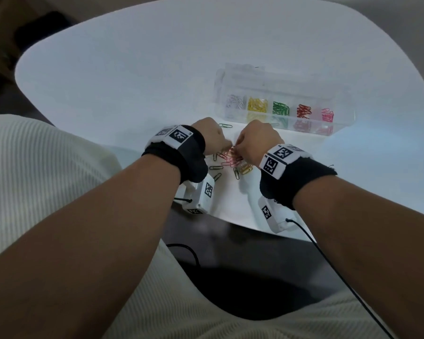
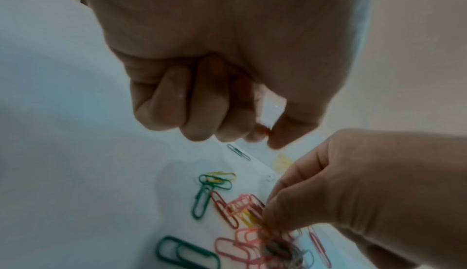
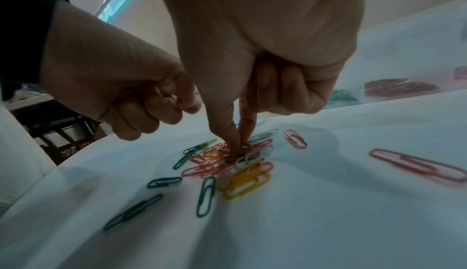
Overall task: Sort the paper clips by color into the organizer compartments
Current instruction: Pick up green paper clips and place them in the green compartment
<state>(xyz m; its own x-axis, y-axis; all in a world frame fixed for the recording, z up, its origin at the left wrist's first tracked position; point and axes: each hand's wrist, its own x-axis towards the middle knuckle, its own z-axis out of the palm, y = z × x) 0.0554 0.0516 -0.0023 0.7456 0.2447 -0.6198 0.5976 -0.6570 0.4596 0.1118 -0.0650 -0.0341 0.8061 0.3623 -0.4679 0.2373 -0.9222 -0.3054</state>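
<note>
A loose pile of paper clips (image 1: 233, 160) in pink, red, yellow, green and white lies on the white table near its front edge. My right hand (image 3: 238, 146) points thumb and forefinger straight down into the pile (image 3: 227, 163) and pinches a clip there; its colour is hidden by the fingertips. My left hand (image 2: 267, 135) hovers just left of the pile as a fist, thumb tip against forefinger tip, with nothing visible in it. The clear organizer (image 1: 283, 89) stands behind the hands. Its compartments hold white, yellow, green, red and pink clips, left to right.
A single green clip (image 1: 225, 126) lies between the left hand and the organizer. Several green clips (image 3: 206, 195) are scattered toward the table's front edge, and red ones (image 3: 414, 165) lie to the right. The table (image 1: 132, 69) extends far left and back.
</note>
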